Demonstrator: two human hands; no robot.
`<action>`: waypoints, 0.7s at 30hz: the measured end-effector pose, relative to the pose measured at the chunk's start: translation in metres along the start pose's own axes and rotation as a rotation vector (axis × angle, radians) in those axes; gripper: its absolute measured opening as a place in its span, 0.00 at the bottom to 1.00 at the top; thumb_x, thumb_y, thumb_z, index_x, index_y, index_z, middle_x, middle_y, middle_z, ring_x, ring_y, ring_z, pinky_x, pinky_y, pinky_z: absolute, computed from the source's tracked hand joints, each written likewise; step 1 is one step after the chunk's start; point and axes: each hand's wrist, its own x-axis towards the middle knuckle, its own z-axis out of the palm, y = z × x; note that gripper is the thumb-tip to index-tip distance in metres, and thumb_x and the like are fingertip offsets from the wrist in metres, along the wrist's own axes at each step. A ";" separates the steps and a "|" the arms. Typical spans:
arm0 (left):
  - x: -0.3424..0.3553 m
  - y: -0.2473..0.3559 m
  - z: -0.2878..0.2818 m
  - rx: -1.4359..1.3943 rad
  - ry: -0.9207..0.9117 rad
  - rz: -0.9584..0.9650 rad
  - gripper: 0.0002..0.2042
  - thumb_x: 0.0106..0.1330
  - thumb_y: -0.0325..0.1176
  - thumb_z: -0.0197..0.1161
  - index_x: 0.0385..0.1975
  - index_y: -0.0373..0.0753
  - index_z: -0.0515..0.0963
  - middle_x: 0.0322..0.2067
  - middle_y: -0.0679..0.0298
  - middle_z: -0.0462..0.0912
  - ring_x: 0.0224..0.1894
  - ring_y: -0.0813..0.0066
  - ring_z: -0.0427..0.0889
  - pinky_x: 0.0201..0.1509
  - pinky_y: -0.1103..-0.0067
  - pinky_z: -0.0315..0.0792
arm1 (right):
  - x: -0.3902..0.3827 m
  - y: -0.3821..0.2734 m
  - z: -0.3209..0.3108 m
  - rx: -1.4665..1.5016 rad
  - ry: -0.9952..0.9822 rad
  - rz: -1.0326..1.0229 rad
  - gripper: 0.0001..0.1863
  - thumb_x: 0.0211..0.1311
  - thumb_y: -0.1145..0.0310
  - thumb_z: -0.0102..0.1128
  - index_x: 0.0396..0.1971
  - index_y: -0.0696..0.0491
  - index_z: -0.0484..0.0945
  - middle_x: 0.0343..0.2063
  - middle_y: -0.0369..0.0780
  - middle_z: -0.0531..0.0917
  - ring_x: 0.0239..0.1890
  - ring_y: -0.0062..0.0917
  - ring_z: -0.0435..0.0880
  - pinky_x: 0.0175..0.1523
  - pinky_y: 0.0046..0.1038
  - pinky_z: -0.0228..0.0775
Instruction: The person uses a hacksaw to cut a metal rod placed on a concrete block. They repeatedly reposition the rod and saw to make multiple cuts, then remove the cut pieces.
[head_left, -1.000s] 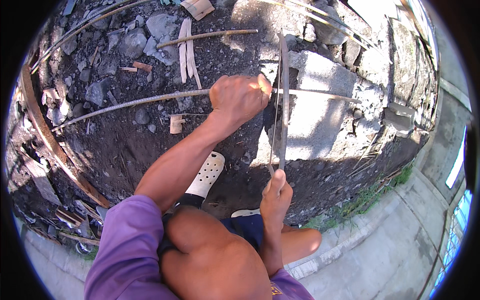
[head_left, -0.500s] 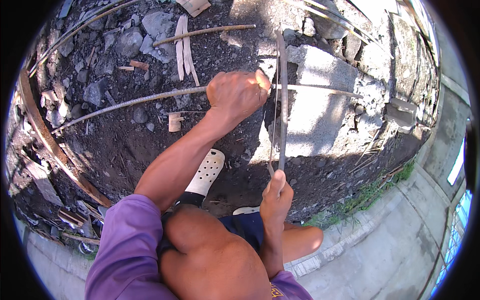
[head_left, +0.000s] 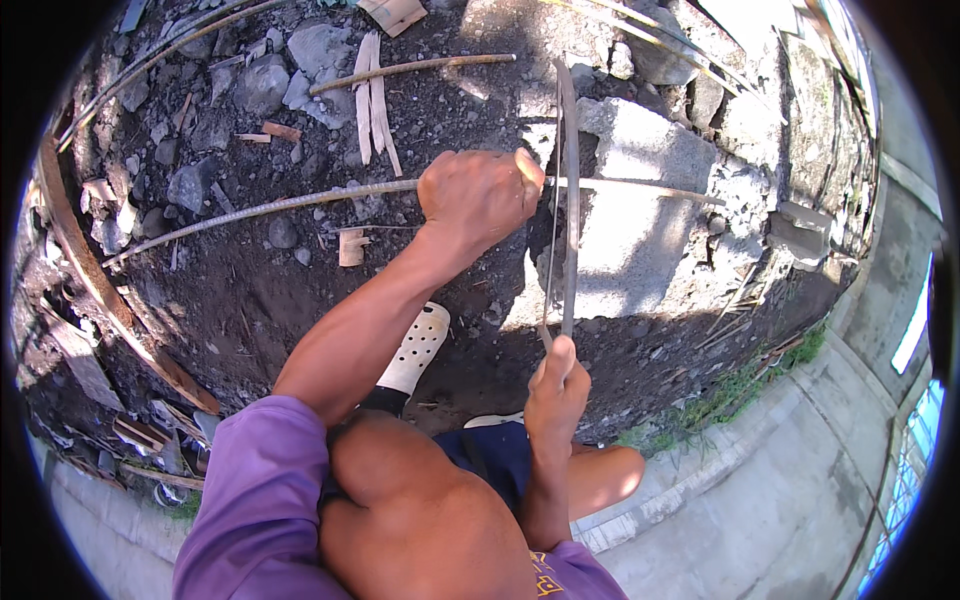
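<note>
My left hand [head_left: 480,195] is closed in a fist around a long ribbed steel rebar [head_left: 270,207] that runs left to right above the dirt. In my right hand [head_left: 558,400] is the handle end of a hacksaw [head_left: 571,230], which points away from me. Its thin blade crosses the rebar just right of my left fist, and the frame rises beside it. Whether the blade has bitten into the bar is too small to see. The bar's right end [head_left: 670,190] lies over a pale concrete slab [head_left: 635,255].
Another short rebar [head_left: 420,66] and split wood strips [head_left: 372,105] lie beyond my left hand. Broken stones [head_left: 262,85] are scattered at the far left. A rusty curved metal strip [head_left: 100,285] lies at the left. Concrete paving [head_left: 740,500] borders the dirt at the near right.
The hacksaw and my right hand have shifted slightly away from me across the rebar. My left hand keeps its grip on the bar. The whole view has moved a little.
</note>
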 end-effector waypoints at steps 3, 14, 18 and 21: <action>0.003 0.000 -0.005 0.014 -0.011 0.023 0.24 0.73 0.38 0.55 0.10 0.41 0.77 0.12 0.56 0.78 0.13 0.54 0.79 0.20 0.62 0.73 | 0.048 0.009 0.021 0.036 0.025 -0.175 0.32 0.83 0.48 0.47 0.24 0.62 0.69 0.15 0.40 0.61 0.24 0.23 0.57 0.28 0.37 0.55; -0.002 -0.003 0.000 0.009 -0.011 0.037 0.24 0.73 0.39 0.55 0.10 0.40 0.77 0.14 0.55 0.79 0.17 0.54 0.82 0.23 0.62 0.75 | -0.040 0.018 -0.023 0.109 -0.037 0.012 0.36 0.82 0.41 0.45 0.21 0.58 0.69 0.16 0.32 0.65 0.22 0.16 0.63 0.26 0.29 0.53; 0.003 -0.003 -0.005 0.016 -0.008 0.044 0.24 0.72 0.40 0.57 0.10 0.40 0.78 0.14 0.56 0.80 0.17 0.55 0.82 0.23 0.63 0.74 | 0.043 -0.015 0.006 0.206 -0.041 -0.136 0.38 0.80 0.36 0.44 0.20 0.57 0.68 0.16 0.30 0.62 0.22 0.15 0.60 0.27 0.29 0.49; 0.003 -0.002 -0.003 0.031 0.055 0.049 0.23 0.71 0.38 0.58 0.10 0.41 0.78 0.14 0.58 0.81 0.16 0.58 0.82 0.24 0.64 0.75 | 0.056 -0.035 0.004 0.262 -0.022 -0.128 0.38 0.79 0.35 0.45 0.19 0.55 0.67 0.15 0.28 0.62 0.21 0.13 0.60 0.27 0.27 0.48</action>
